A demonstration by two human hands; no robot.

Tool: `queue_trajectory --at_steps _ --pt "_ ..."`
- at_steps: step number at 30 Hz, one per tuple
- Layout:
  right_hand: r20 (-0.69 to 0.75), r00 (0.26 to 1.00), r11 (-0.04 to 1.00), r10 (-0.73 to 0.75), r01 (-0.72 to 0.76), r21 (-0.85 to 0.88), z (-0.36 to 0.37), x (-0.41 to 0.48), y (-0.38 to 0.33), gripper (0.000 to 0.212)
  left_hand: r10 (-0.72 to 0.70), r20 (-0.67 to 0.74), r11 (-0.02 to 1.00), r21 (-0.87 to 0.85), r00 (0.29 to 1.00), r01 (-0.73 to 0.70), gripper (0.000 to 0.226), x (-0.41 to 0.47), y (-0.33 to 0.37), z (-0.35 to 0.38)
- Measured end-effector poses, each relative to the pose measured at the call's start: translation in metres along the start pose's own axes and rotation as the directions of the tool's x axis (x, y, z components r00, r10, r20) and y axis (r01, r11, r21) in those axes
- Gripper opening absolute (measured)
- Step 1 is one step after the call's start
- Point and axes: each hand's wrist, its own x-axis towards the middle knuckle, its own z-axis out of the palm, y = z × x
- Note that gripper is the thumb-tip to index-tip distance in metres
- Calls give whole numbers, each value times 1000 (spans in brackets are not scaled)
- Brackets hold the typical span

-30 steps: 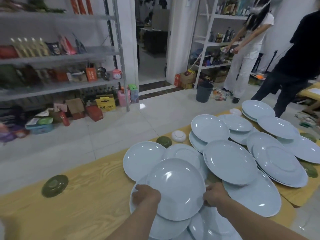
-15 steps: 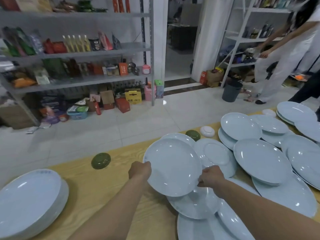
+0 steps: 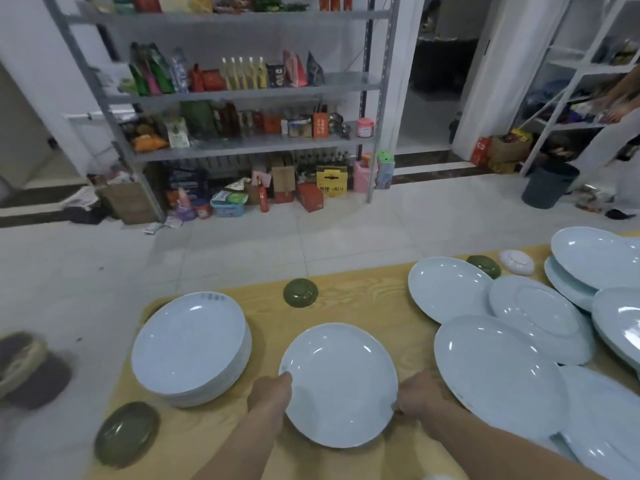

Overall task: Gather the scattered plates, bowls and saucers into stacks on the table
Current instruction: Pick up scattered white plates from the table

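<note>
Near the front edge of the yellow wooden table [image 3: 363, 299], our left hand [image 3: 270, 393] and right hand [image 3: 419, 396] pinch opposite rims of a round pale-blue ceramic plate [image 3: 339, 382]. We should keep it level and centre it over the stack of matching plates [image 3: 190, 344] by the left edge.

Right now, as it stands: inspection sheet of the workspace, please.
Surface: wooden table, light grain.
Job's things: plate held between a stack on its left and loose plates overlapping on its right; green saucers and a white dish scattered.
Clutter: nothing seen on the table.
Hands: left hand and right hand grip the plate's near rim.
Cables: nothing seen.
Surroundings: stocked shelves, bin, a person at right.
</note>
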Motion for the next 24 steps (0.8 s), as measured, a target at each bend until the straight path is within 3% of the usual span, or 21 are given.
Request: queue_trajectory --at_steps 7,9,11,13,17,21,24 --pt "38 998 997 -43 45 -61 5 -12 -2 25 57 -14 995 80 998 -56 33 0 -4 -9" --pt "52 995 986 -90 96 -137 -6 -20 -8 22 73 -17 980 186 997 -68 40 -9 3 -7" --pt "34 989 973 -143 147 -176 -23 -29 -13 4 160 -20 912 386 987 -140 49 -21 17 -2" --pt "-12 980 948 -199 190 -254 -48 -34 -18 35 294 13 789 561 956 -251 52 -39 37 7" --pt "-86 920 806 -383 287 -517 -120 -65 -16 57 587 214 430 734 781 -525 48 -96 86 44" --pt "-191 884 621 -426 132 -773 -205 -88 10 73 732 440 63 717 520 -695 53 -164 131 102" --pt "-298 881 661 -368 23 -750 -267 -103 42 80 728 579 -133 644 366 -753 59 -211 151 155"
